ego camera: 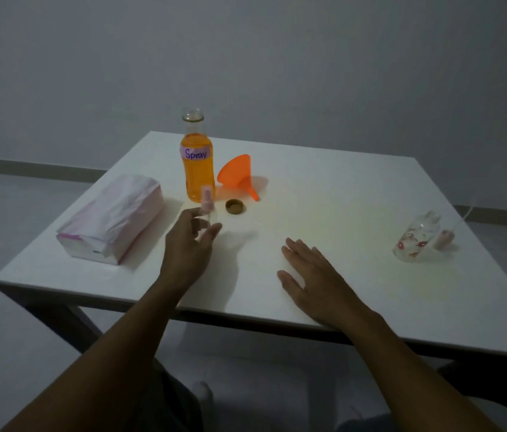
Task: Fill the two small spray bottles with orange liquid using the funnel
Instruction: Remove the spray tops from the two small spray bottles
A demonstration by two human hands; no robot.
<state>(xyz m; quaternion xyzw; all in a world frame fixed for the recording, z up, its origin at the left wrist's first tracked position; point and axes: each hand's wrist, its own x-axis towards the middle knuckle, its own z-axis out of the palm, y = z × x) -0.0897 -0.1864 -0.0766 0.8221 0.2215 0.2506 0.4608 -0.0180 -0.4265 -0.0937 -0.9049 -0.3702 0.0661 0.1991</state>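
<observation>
At the left of the frame a soft tissue pack (112, 219) is seen lying on the white table (339, 188). Just right of it, the left hand (188, 247) is raised, and a slim spray bottle (207, 202) with a pink head is pinched upright between thumb and fingertips. The view is blurred there, so it cannot be told whether the head is screwed on.

Behind the hand, at centre, a large glass bottle (197, 169) labelled "Spray" stands uncapped and nearly full of orange liquid. Its dark cap (235, 206) lies just beside its base. The orange funnel (236, 174) lies tipped on its side to the right of the bottle, spout towards the viewer.

At lower centre the right hand (311, 275) is laid flat on the table, fingers straight and spread, with nothing held.

At the right edge a floral spray bottle (415, 240) lies tilted and apparently empty, with its pump head (445, 240) and dip tube off and resting against it.

The small bottles are judged light and easily toppled, so each should be steadied by its body while the funnel is seated in its neck. The funnel is stiff plastic and is best taken by its rim. The glass bottle is judged heavy, smooth and breakable; a full grip around the labelled middle is advised, and a slow pour.
</observation>
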